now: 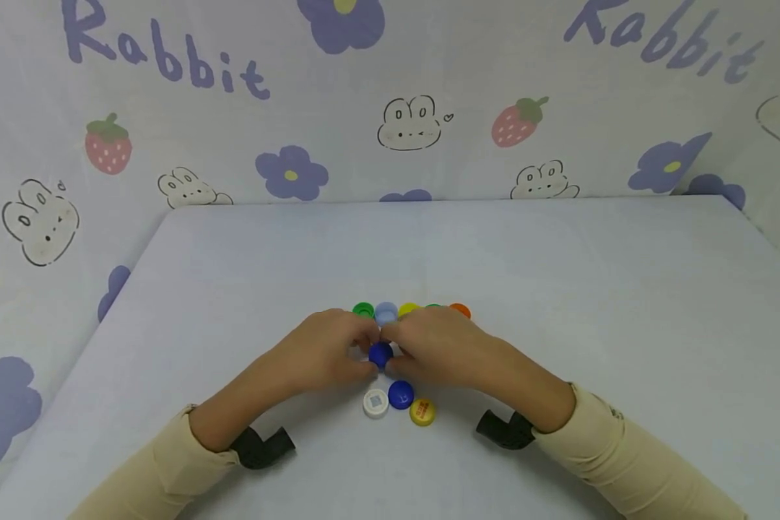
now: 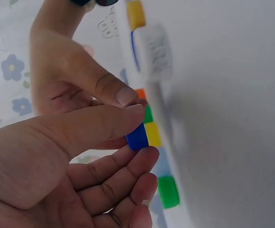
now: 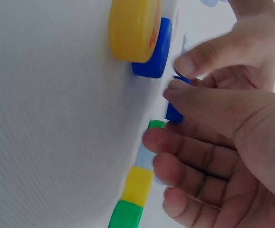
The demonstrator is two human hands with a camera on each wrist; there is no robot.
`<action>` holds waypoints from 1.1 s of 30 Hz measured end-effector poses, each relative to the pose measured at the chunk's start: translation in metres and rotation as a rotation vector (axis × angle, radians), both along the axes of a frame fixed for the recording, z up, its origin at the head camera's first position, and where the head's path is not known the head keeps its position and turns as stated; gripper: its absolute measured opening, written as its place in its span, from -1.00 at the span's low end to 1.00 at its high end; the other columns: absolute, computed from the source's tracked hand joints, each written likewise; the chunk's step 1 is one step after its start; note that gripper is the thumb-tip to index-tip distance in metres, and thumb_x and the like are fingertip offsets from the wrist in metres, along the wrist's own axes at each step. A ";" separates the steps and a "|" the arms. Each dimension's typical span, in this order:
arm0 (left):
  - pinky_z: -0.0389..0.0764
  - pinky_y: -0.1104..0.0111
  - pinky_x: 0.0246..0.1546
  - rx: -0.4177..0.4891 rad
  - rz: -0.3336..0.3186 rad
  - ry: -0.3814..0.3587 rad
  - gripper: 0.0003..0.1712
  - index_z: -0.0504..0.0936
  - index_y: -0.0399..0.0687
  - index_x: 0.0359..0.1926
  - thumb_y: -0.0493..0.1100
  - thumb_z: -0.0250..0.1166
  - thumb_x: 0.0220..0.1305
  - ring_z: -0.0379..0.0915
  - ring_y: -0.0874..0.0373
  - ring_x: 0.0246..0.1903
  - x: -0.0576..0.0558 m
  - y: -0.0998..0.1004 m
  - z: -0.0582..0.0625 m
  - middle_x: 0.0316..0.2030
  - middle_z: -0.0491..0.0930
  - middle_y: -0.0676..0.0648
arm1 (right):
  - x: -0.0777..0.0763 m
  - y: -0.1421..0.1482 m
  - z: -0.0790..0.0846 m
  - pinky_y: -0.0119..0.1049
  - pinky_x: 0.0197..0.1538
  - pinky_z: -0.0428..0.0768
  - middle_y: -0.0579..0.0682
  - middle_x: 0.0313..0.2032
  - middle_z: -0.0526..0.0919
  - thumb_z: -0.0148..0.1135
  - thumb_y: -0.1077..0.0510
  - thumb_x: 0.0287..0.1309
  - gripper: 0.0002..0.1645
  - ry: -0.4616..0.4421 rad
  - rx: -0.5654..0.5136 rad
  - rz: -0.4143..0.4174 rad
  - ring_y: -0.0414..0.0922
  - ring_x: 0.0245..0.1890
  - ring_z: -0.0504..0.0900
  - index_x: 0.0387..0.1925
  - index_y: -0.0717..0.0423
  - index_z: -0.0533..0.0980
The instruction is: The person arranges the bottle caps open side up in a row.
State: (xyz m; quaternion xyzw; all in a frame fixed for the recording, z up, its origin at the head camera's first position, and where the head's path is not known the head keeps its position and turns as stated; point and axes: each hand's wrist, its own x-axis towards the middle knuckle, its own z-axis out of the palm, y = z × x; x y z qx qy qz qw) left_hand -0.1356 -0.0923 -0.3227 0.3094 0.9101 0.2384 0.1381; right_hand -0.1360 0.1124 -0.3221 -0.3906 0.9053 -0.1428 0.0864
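Observation:
A dark blue bottle cap (image 1: 380, 354) is pinched from both sides. My left hand (image 1: 325, 352) holds it between thumb and forefinger. From the other side, the thumb and fingers of my right hand (image 1: 438, 348) hold the same cap. In the left wrist view the blue cap (image 2: 137, 137) shows below the thumb tips; in the right wrist view part of the blue cap (image 3: 174, 111) shows beside the thumb. Nearer to me lie a white cap (image 1: 375, 404), a second blue cap (image 1: 401, 395) and a yellow cap with red print (image 1: 422, 412).
Beyond the hands runs a row of caps: green (image 1: 363, 310), light blue (image 1: 386, 313), yellow (image 1: 408, 309), another green and orange (image 1: 459, 310), partly hidden by the right hand. White cloth covers the table (image 1: 578, 289). Black wrist mounts (image 1: 263, 448) hang below both forearms.

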 end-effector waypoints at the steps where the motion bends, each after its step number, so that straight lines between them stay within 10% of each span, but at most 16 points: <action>1: 0.61 0.23 -0.09 0.004 0.010 0.000 -0.69 0.71 -0.14 -0.05 -0.21 0.50 0.18 0.61 0.13 -0.15 0.000 -0.001 0.002 -0.24 0.71 0.06 | 0.000 -0.001 0.000 -0.42 -0.49 0.26 -0.19 -0.63 0.39 0.45 0.09 0.25 -0.81 0.006 -0.011 -0.012 -0.25 -0.58 0.37 -0.34 0.06 0.58; 8: 0.60 0.20 -0.07 0.046 0.073 0.042 -0.55 0.59 -0.12 0.06 -0.21 0.52 0.17 0.57 0.05 -0.12 0.000 -0.010 0.015 -0.17 0.66 -0.02 | -0.001 -0.004 -0.004 -0.43 -0.47 0.31 -0.18 -0.62 0.37 0.29 0.07 0.41 -0.78 -0.019 -0.182 -0.068 -0.27 -0.59 0.35 -0.31 0.13 0.55; 20: 0.62 0.24 -0.14 0.104 0.168 0.188 -0.54 0.57 -0.12 0.06 -0.18 0.53 0.18 0.59 0.02 -0.18 0.001 -0.009 0.025 -0.25 0.65 -0.01 | -0.005 -0.006 -0.001 -0.29 -0.39 0.58 -0.03 -0.39 0.73 -0.08 0.09 0.60 -0.59 -0.464 -0.575 -0.227 -0.07 -0.42 0.62 -0.17 0.27 0.60; 33: 0.53 0.38 -0.39 -0.040 0.172 0.028 -0.65 0.70 -0.19 -0.05 -0.13 0.52 0.20 0.47 0.14 -0.41 -0.012 -0.008 0.003 -0.42 0.59 0.04 | -0.005 -0.010 -0.012 -0.38 -0.43 0.47 -0.17 -0.46 0.60 0.43 0.11 0.26 -0.75 -0.096 -0.246 -0.235 -0.22 -0.50 0.49 -0.08 0.12 0.67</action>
